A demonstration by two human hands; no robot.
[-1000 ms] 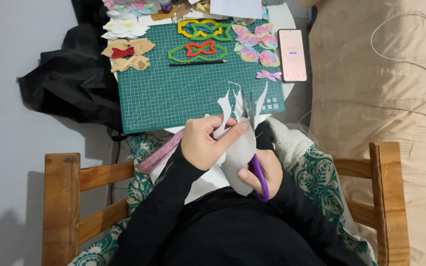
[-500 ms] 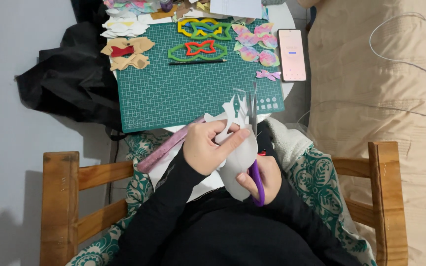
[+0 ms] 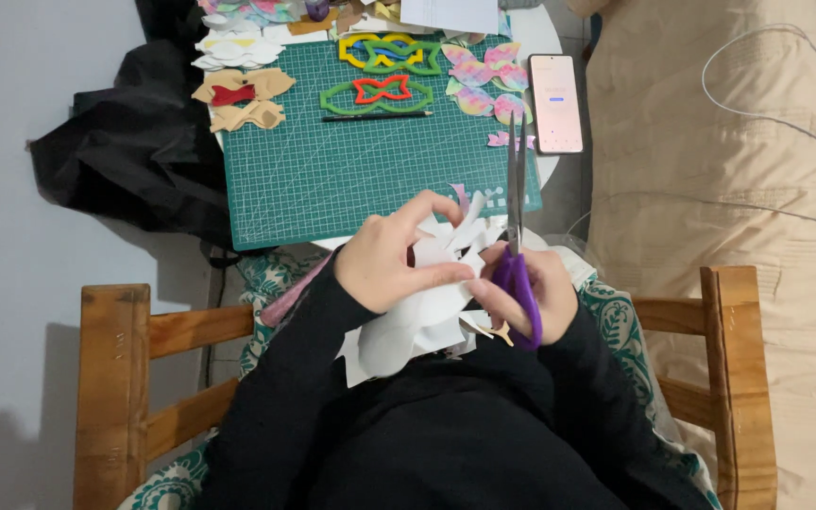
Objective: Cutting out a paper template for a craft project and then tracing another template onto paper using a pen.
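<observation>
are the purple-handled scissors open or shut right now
Shut: the blades of the purple-handled scissors lie together as one thin line pointing up over the green cutting mat, gripped by the right hand.

Left hand (image 3: 391, 255) and right hand (image 3: 533, 288) side by side, each grip closed, black-sleeved forearms converging.

— What furniture shows here?
— A brown wooden chair (image 3: 113, 378) with slatted arms, beside a pale grey wall (image 3: 11, 283).
— And right?
— A bed under a beige quilted cover (image 3: 710, 170), dimly lit.
</observation>
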